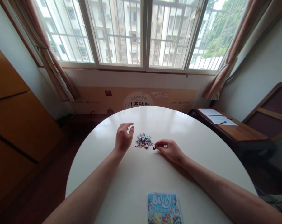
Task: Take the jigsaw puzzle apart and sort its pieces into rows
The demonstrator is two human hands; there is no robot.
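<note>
Across the round white desk [129, 186], through the head camera, I've got a loose heap of jigsaw pieces [143, 140] lying between my two hands, over toward the far side. Right hand [171, 150] is where the action is: its grip has one dark piece [154, 148] pinched at the fingertips, just off the heap's right edge, and I can't tell from this view whether that piece touches the surface below. Over on the other flank, just beside the heap, my left hand [123, 137] shows a released grip, fingers curved and thumb apart from them. Closer in, a blue picture card [164, 210] lettered BLUEY lies flat, its lower part cut off by my view. Off to the right, papers [219, 120] rest on a low wooden stand [248, 132], and daylight pours through the barred window [144, 34] beyond, gathered curtains [49, 59] at both sides.
</note>
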